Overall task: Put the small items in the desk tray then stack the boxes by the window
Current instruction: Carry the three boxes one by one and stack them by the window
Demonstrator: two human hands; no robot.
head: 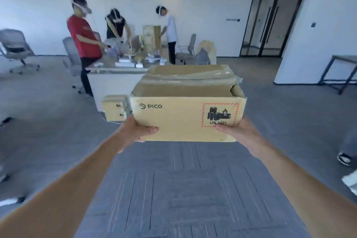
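A brown cardboard box (185,110) printed "PICO", with a red-bordered battery warning label, is held in the air in front of me above the grey carpet. Its taped top is crumpled and its right corner is torn. My left hand (135,131) grips the lower left corner with the thumb on the front face. Holding the lower right corner is my right hand (237,131), its thumb just under the label. Further boxes stand stacked on the desk (116,70) beyond, a tall stack (151,38) among clutter. I can make out neither a desk tray nor a window.
Three people wearing headsets stand around the cluttered desk. A small wooden drawer unit (116,110) sits on the floor by the desk. Office chairs (17,48) stand left and behind. A dark table (343,71) is at right, and someone's shoes (345,159) at the right edge.
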